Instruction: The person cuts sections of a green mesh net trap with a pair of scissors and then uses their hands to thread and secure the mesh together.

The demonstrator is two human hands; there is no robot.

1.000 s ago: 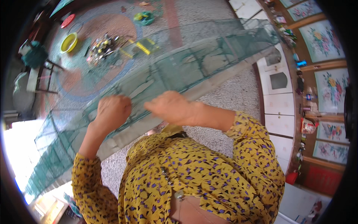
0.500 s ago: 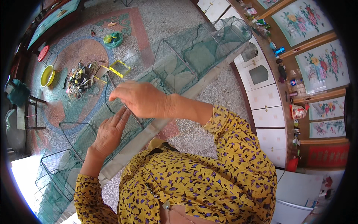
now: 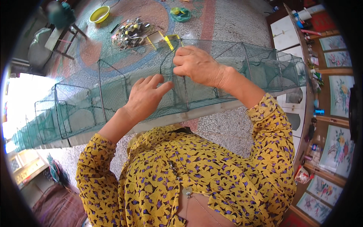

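A long green mesh fish trap (image 3: 227, 85) with dark metal frames stretches across in front of me. My right hand (image 3: 198, 67) is at the upper edge of one middle frame, its fingers curled closed on the trap. Just left of it, my left hand (image 3: 145, 96) rests over the mesh with bent fingers and the thumb apart from them. A dark frame bar (image 3: 185, 92) runs down below my right hand. The fingertips of my right hand are partly hidden, so the exact spot it grips does not show.
Under the trap lies a long pale board (image 3: 162, 123). Beyond it on the floor are a heap of small parts (image 3: 130, 33), a yellow-edged box (image 3: 155, 39), a yellow basin (image 3: 99, 15) and a green plastic bag (image 3: 180, 14). A stool (image 3: 62, 39) stands far left; white cabinets (image 3: 285, 38) line the right.
The view has turned, so the trap now runs more nearly level across it. My hands, close together before, have moved apart, with the right hand now to the right on the frame's upper edge.
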